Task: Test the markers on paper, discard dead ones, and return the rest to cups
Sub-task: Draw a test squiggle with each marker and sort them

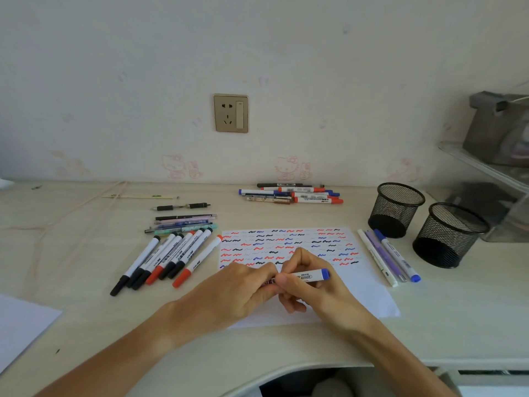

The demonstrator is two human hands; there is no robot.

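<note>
Two hands meet on one blue-capped marker [310,275] above the scribbled paper [369,296]: right hand [312,282] pinches the barrel, left hand [243,285] grips its hidden end. Light, stiff and smooth plastic, probably best held mid-barrel. Mesh cups [396,209] stand right on the worktop [86,253].

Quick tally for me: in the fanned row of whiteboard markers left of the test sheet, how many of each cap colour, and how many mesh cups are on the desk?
Black-capped markers: 5
Red-capped markers: 2
Black mesh cups: 2
Total: 9 things (7 markers, 2 cups)
</note>
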